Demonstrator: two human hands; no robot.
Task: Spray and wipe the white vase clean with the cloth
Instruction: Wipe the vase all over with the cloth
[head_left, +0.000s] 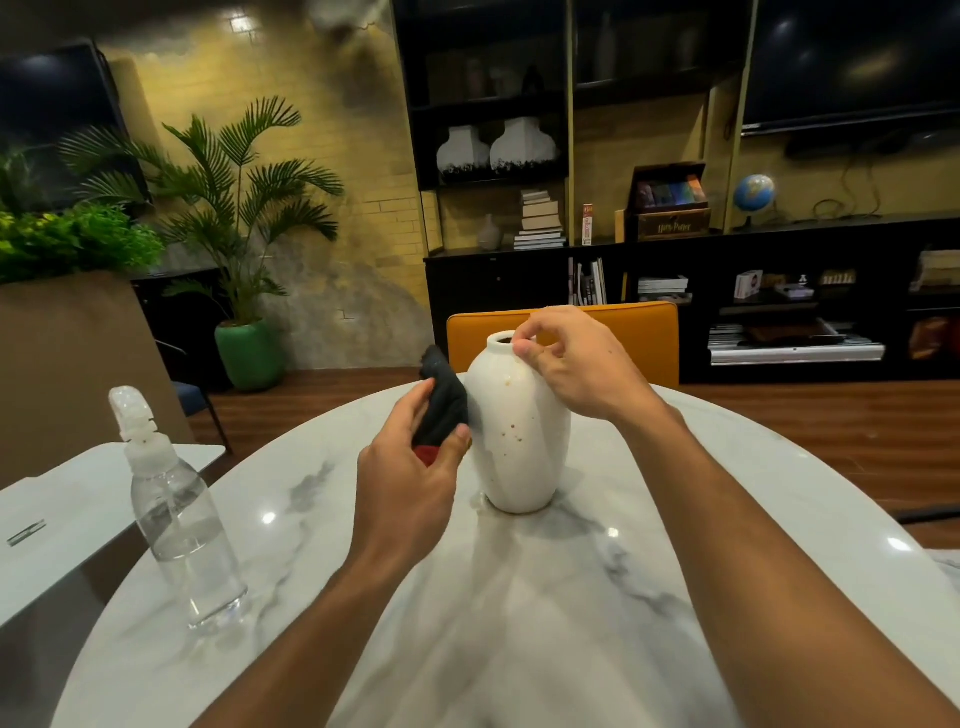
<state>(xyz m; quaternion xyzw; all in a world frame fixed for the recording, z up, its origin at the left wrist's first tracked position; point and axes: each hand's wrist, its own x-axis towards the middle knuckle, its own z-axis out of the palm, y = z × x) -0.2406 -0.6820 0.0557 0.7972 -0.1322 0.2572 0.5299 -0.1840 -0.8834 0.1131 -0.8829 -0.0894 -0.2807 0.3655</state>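
Note:
A white vase (517, 431) with small brown and red specks stands upright on the marble table (519, 597). My right hand (576, 358) pinches the vase's rim at the top right. My left hand (415, 473) grips a bunched black cloth (444, 400) with a red part, and the cloth presses against the vase's left side. A clear spray bottle (179, 512) with a white trigger head stands upright at the table's left, apart from both hands.
An orange chair back (644, 338) rises behind the far table edge. A second white tabletop (67, 509) sits to the left, lower. Potted palm (244, 218) and dark shelving (675, 249) stand across the wood floor.

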